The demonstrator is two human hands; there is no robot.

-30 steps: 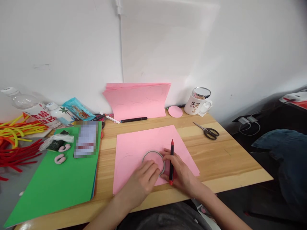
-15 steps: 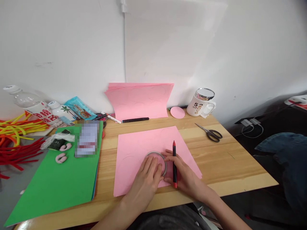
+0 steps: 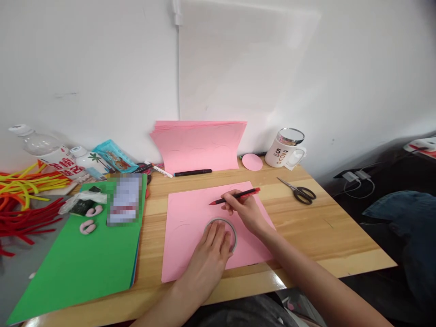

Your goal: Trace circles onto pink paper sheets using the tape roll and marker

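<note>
Right now we have the ring point(image 3: 235, 233) lying flat on the pink sheet point(image 3: 185, 206), toward its near edge, with pink showing through the middle. Our left hand point(image 3: 209, 252) lies over it, fingers stretched out side by side and bearing down across the ring rather than gripping it. Our right hand point(image 3: 247, 211) is closed round the pen point(image 3: 243, 195) in a writing grip, with the tip pointing left over the sheet, beyond the ring's far side and apart from its rim; whether the tip touches the paper we cannot tell.

Faint curved lines show on the sheet, one of them left of the ring. From these we judge that we are at the point of drawing round the ring: it is placed and pinned, and the pen is ready in our fingers. The next move seems to call for the tip to meet the rim and follow it, while our left hand presses steadily and leaves the outer edge free, since a slip would spoil the line.

Farther back on the bench point(image 3: 306, 236) we see a pink disc point(image 3: 252, 162), the mug point(image 3: 279, 154) and, to the right, the scissors point(image 3: 299, 193).
</note>
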